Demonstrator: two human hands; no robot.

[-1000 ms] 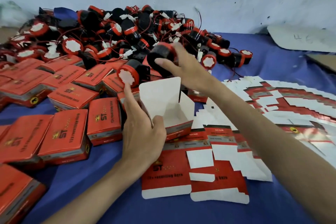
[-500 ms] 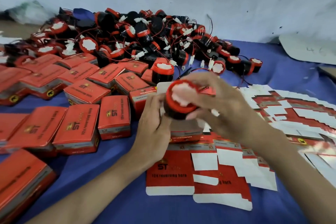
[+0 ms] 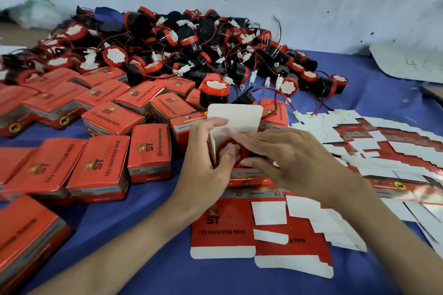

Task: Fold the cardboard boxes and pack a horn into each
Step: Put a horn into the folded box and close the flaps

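We are seating the red-rimmed black plastic horn (image 3: 231,153) in the open red cardboard box (image 3: 244,175) on the blue-covered bench (image 3: 383,74). Our left hand (image 3: 206,158) grips the box wall, and our right hand (image 3: 287,158) pinches the horn, low inside. Next, we judge, comes letting go and folding down the white lid flap (image 3: 236,117).

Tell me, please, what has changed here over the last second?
The right hand took a horn from the horn pile, brought it nearer and lowered it into the open box, still holding it. The left hand keeps gripping that box. The lid flap stays upright; packed boxes and flat blanks have not moved.
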